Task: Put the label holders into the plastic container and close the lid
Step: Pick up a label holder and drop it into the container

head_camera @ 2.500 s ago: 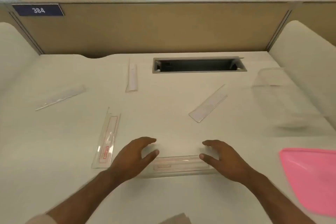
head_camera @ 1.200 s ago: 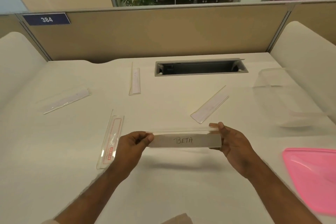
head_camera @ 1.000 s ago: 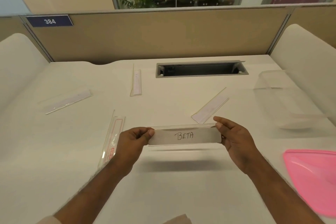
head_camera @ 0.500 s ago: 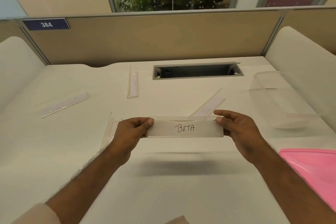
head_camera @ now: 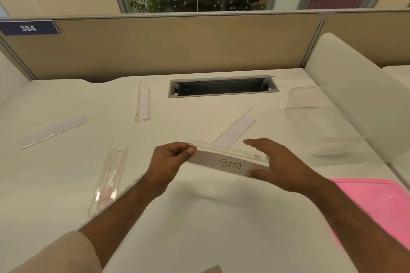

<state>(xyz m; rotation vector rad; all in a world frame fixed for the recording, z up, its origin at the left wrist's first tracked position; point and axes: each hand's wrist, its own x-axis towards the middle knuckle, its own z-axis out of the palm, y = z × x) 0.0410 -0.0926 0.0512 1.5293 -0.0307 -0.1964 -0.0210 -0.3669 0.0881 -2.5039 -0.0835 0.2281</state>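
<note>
- Left hand (head_camera: pixel 169 162) pinches one end of the clear plastic label holder marked "BETA" (head_camera: pixel 226 162), held above the white desk (head_camera: pixel 210 217).
- Right hand (head_camera: pixel 277 164), fingers straight and spread, thumb touching the holder's other end.

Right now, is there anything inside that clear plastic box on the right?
The clear box looks empty: only the white desk shows through its walls. The BETA label holder is not in it; the left hand holds it.
</note>
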